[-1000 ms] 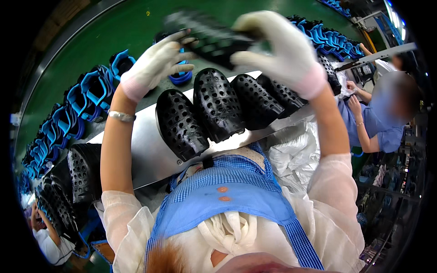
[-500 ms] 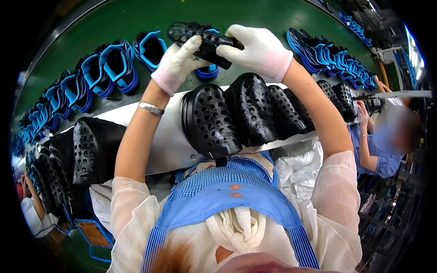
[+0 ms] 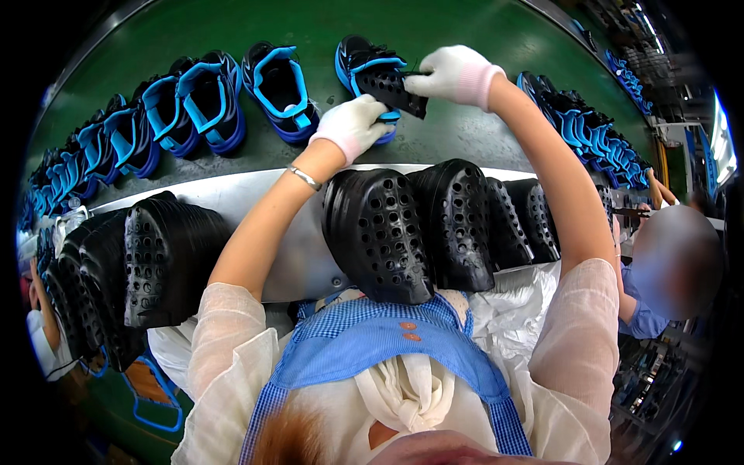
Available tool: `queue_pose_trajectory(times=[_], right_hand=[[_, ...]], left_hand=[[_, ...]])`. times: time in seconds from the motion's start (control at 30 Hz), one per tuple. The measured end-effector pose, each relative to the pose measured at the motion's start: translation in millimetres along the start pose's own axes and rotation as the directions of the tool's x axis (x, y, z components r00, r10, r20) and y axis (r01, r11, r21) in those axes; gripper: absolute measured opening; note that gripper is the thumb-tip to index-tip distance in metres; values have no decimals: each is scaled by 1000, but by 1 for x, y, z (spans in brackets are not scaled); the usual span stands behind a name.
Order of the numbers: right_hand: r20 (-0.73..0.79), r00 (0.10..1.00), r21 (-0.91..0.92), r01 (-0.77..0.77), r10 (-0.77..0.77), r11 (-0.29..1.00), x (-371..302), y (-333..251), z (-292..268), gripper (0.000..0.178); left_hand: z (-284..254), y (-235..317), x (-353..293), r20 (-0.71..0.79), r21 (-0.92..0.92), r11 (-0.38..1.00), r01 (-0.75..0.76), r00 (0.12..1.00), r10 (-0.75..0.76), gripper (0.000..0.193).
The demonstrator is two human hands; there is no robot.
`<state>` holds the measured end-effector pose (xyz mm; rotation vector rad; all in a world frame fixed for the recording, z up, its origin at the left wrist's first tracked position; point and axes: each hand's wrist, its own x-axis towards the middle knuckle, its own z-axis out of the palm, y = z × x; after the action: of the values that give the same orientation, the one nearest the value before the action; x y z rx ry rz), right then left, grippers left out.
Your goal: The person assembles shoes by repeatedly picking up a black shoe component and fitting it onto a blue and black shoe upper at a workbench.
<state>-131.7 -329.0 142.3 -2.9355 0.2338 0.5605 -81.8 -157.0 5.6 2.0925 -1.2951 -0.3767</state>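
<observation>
A black sports shoe with bright blue lining stands on the green surface in front of me. My left hand, in a white glove, is closed around its heel. My right hand, also gloved in white, grips the wide end of a black plastic shoe insert full of round holes. The insert's narrow end points left into the shoe's opening, tilted; its tip is hidden inside the shoe. Just left of this shoe, a matching shoe stands with something pale inside its heel.
Nested stacks of black perforated inserts lie on a pale metal ledge close to my body, with another stack at the left. Rows of shoes run left and right along the green surface. A co-worker is at the right.
The insert, earlier held up in both hands, is now lowered at the shoe's opening in my right hand. My left hand has let go of it and taken the shoe's heel.
</observation>
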Motion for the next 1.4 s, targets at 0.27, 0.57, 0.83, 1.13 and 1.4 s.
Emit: queue_pose_trajectory(times=[0.27, 0.57, 0.83, 1.13, 1.4], right_hand=[[-68, 994, -150, -90, 80, 985, 56, -35, 43, 33], [-6, 1000, -190, 0, -1, 982, 98, -34, 78, 28], [48, 999, -238, 30, -19, 971, 87, -26, 68, 22], [-3, 1000, -323, -16, 16, 946, 98, -15, 75, 19], [21, 1000, -233, 15, -11, 972, 87, -31, 68, 24]], left_hand=[[0, -3, 29, 324, 98, 980, 171, 926, -194, 38], [5, -4, 39, 386, 169, 975, 146, 900, -202, 36], [7, -5, 41, 433, 216, 957, 193, 860, -271, 36], [-6, 7, 44, 444, 249, 944, 215, 841, -309, 36], [-3, 2, 42, 479, 320, 915, 245, 792, -379, 35]])
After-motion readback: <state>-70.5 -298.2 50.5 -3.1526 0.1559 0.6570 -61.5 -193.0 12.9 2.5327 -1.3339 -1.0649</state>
